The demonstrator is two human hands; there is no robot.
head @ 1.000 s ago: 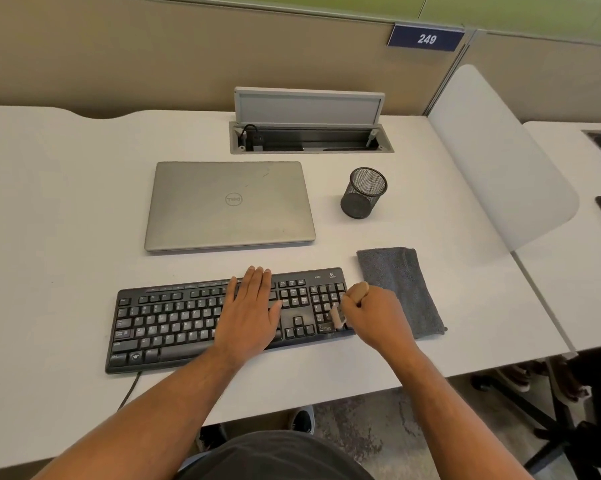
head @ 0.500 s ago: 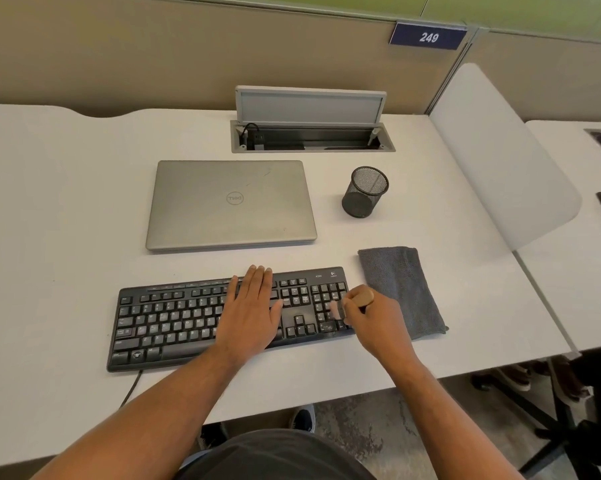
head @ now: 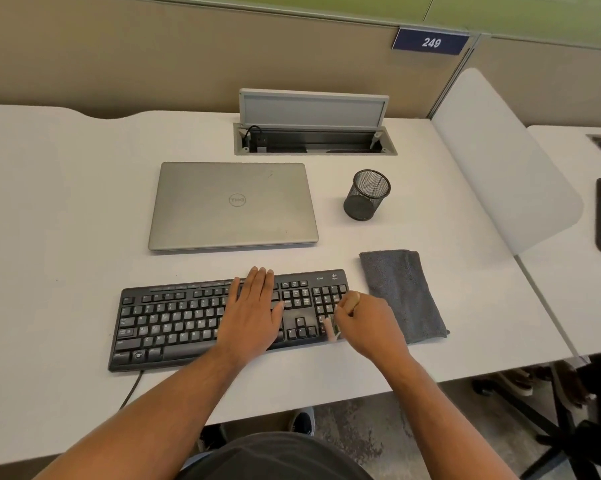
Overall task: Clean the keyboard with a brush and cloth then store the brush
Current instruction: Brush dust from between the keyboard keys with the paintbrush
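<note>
Left hand (head: 254, 313) flat on black keyboard (head: 174, 323), right hand (head: 368, 323) gripping brush (head: 330, 330) over numpad

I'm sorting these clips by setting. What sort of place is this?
Most likely a shared office with numbered desks. A sign reading 249 hangs on the partition wall, the desk has a built-in cable box, and a white divider separates it from the next desk.

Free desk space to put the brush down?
Bare desk left of the laptop and keyboard; a strip between mesh cup and cloth. Crowded at the keyboard's right end, where the right hand works.
</note>
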